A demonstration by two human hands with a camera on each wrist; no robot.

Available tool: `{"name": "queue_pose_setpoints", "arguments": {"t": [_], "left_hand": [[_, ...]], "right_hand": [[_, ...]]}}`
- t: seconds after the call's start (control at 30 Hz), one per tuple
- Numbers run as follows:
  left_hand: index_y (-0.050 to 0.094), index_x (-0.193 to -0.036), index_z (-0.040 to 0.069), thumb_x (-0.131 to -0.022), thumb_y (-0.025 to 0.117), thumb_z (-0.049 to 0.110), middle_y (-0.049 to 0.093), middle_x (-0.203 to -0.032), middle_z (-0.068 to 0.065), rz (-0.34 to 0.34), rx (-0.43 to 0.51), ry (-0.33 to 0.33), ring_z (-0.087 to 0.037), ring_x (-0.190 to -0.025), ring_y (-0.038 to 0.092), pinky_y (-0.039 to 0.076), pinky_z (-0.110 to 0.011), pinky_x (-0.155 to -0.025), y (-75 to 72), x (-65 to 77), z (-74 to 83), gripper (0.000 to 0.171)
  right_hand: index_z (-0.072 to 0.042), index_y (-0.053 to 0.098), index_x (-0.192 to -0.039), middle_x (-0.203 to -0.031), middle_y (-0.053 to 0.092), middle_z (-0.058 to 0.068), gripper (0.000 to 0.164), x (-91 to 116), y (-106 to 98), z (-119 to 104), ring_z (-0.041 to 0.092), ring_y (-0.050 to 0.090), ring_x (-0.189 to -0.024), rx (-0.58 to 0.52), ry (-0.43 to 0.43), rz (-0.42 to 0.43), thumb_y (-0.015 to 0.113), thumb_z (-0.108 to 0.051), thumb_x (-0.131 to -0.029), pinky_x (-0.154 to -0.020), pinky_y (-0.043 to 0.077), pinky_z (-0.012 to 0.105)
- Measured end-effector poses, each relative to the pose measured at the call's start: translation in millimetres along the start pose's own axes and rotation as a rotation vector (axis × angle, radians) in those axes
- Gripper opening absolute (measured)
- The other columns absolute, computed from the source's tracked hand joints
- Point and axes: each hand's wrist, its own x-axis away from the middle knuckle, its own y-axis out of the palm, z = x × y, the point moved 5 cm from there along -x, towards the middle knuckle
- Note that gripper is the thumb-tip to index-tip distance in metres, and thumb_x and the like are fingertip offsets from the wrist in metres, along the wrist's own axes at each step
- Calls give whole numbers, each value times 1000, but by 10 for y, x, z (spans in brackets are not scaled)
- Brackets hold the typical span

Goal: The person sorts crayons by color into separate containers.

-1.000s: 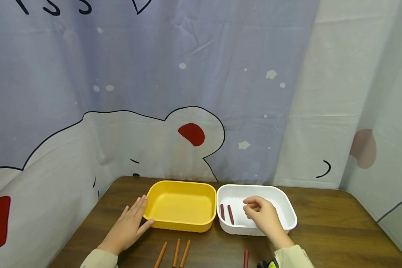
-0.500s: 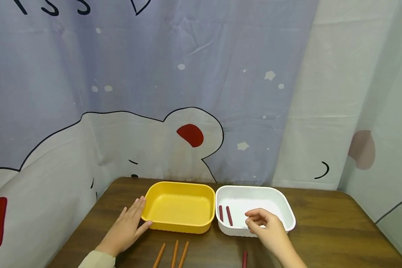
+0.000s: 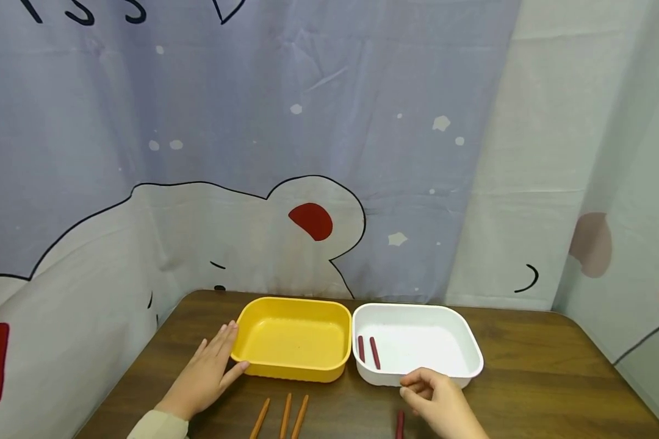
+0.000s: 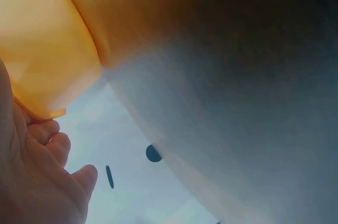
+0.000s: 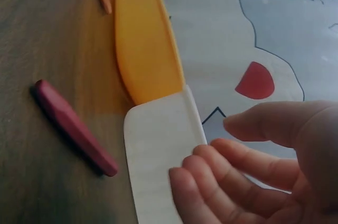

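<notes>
Bottom centre-right: red stick (image 3: 399,424) on table (image 3: 549,372), near end cropped in head view; careless brush could roll it. Orange sticks (image 3: 285,417), bottom centre-left, also cut off. Right hand (image 3: 442,402), empty, loosely bent, hides part of white tray (image 3: 417,341); contact unclear, snagged rim might tip. Left hand (image 3: 207,369), straight-fingered, against yellow tray (image 3: 293,344); push could shift it.

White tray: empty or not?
Not empty: the head view shows two dark red sticks lying inside the white tray, toward its left end.
</notes>
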Motion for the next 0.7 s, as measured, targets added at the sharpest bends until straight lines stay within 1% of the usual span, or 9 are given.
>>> {"name": "queue_pose_setpoints", "arguments": {"t": [0.13,0.2,0.3,0.53,0.7], "left_hand": [[32,-156,-5,-103,52,52,28,-163,-19,3,0,4,-40,-149,29,25,-68,-114,3,-6,-11,80],[32,-156,-4,-103,52,52,28,-163,-19,2,2,6,-40,-149,29,25,-68,-114,-2,-11,-7,80],[32,-156,-4,-103,52,52,28,-163,-19,-2,7,8,-40,-149,29,25,-69,-114,-11,-9,7,80],[31,-156,-4,-103,52,52,27,-164,-18,-7,7,-1,-39,-149,28,24,-68,-115,-21,-3,17,80],[32,-156,-5,-103,52,52,27,-163,-19,-7,9,-1,-39,-149,28,24,-68,-115,-22,1,13,80]], "right_hand": [[-1,70,-92,-79,67,1,9,3,32,60,4,60,-67,86,-35,-33,73,-10,-90,-59,53,23],[-6,70,-86,-76,66,-2,7,3,38,85,1,58,-68,136,-40,-26,74,-11,-88,-61,51,22],[-8,68,-80,-72,64,-5,11,12,41,114,-1,55,-66,188,-31,-2,77,-10,-85,-61,48,22],[-9,65,-77,-69,63,-5,15,17,58,182,3,55,-64,239,19,16,79,-11,-82,-59,47,23],[-10,64,-71,-66,60,-6,19,13,111,218,8,54,-61,303,46,-5,80,-14,-80,-56,46,26]]}}
